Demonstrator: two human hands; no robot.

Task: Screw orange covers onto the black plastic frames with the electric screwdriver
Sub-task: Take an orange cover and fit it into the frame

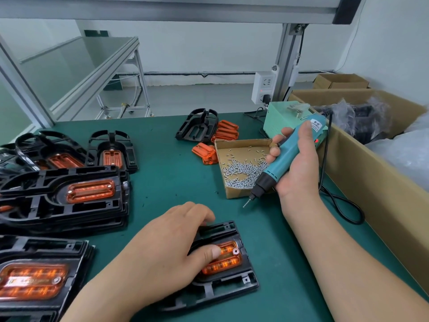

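A black plastic frame [234, 283] lies on the green mat near the front, with an orange cover [228, 260] seated in it. My left hand [171, 247] rests on the frame, its thumb pressing on the cover and its fingers on the frame's far edge. My right hand [299, 159] grips the teal electric screwdriver [282, 159], held tilted above the mat with its bit [246, 202] pointing down-left, beside the cardboard tray of screws [241, 173]. The bit is apart from the frame.
Stacks of black frames with orange covers [69, 194] fill the left side. A bare frame [197, 126] and loose orange covers [222, 133] lie at the back. A large cardboard box [371, 182] runs along the right; the screwdriver's cable [343, 205] loops beside it.
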